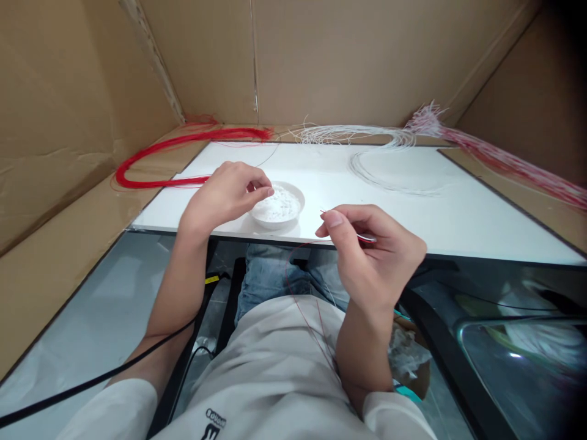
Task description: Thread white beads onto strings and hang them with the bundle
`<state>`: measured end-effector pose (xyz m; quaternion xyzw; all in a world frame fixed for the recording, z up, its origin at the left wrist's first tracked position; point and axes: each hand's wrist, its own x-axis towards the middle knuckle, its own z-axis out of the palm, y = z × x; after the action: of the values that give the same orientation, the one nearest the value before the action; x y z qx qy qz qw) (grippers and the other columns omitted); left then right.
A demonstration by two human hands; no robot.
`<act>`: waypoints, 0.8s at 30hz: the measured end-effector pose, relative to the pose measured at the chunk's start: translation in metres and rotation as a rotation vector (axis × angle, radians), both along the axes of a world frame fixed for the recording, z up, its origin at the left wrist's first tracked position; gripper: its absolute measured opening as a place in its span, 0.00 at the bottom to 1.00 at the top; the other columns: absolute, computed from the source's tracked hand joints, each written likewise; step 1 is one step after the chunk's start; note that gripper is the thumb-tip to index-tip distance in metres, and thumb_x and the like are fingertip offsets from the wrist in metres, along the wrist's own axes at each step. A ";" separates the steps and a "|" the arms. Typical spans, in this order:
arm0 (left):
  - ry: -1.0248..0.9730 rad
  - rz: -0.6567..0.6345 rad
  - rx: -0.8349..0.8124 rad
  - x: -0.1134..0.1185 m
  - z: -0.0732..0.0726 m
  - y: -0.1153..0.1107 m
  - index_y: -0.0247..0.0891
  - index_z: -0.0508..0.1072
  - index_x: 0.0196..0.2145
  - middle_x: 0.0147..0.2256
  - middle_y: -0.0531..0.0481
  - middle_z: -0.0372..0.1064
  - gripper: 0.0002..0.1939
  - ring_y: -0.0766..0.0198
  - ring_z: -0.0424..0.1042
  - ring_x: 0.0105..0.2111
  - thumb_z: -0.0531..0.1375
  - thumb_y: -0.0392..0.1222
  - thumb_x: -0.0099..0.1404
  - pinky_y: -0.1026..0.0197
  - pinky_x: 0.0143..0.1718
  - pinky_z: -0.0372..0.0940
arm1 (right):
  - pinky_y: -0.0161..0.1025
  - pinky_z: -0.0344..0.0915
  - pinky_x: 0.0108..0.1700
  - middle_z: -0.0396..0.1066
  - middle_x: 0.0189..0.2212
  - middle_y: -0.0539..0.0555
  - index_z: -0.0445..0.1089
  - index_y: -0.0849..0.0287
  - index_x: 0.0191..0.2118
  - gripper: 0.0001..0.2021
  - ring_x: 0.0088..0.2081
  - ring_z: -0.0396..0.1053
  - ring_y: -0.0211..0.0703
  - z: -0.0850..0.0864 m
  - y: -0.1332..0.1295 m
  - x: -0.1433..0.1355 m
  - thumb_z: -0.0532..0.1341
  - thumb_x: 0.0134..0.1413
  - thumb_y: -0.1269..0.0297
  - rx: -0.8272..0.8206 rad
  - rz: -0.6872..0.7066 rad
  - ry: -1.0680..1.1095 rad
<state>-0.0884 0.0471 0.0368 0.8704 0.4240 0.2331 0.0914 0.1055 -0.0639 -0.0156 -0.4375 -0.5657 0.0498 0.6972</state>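
A round white bowl (pixel 299 197) with white powder (pixel 279 205) in it stands near the front edge of the white board. My left hand (pixel 232 192) is over the bowl's left side, its fingers bent and the thumb and fingertips close together at the powder. Whatever lies between those fingertips is too small to make out. To the right of the bowl, my right hand (pixel 367 244) pinches thin red and white wires (pixel 367 239) between thumb and fingers. A red strand (pixel 298 305) hangs from there down over the shirt.
A red wire bundle (pixel 151 153) curves at the back left. White wires (pixel 362 135) lie along the back edge, and a red-and-white bundle (pixel 513 160) at the right. Cardboard walls (pixel 321 61) enclose the board (pixel 435 220). A black cable (pixel 92 384) crosses by the left arm.
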 end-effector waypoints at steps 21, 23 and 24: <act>0.216 -0.167 -0.118 0.020 -0.013 0.010 0.41 0.85 0.38 0.39 0.47 0.82 0.08 0.54 0.76 0.42 0.64 0.39 0.66 0.48 0.54 0.61 | 0.33 0.62 0.21 0.76 0.22 0.46 0.79 0.56 0.31 0.06 0.21 0.69 0.35 0.002 0.003 0.001 0.70 0.59 0.64 0.003 -0.013 0.027; 0.189 -0.187 -0.105 0.018 -0.012 0.010 0.41 0.85 0.37 0.39 0.47 0.82 0.08 0.55 0.76 0.41 0.63 0.37 0.66 0.51 0.51 0.62 | 0.33 0.62 0.21 0.76 0.22 0.46 0.79 0.56 0.31 0.05 0.21 0.69 0.35 0.001 0.004 0.001 0.70 0.59 0.65 0.009 -0.007 0.028; 0.166 -0.191 -0.098 0.017 -0.012 0.011 0.40 0.84 0.37 0.39 0.47 0.82 0.08 0.56 0.76 0.41 0.63 0.36 0.66 0.53 0.49 0.62 | 0.33 0.62 0.21 0.76 0.22 0.46 0.79 0.56 0.31 0.05 0.21 0.69 0.35 0.001 0.004 0.001 0.70 0.59 0.65 0.015 0.001 0.029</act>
<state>-0.0714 0.0579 0.0246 0.9176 0.3560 0.1295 0.1202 0.1063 -0.0596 -0.0145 -0.4315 -0.5561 0.0522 0.7084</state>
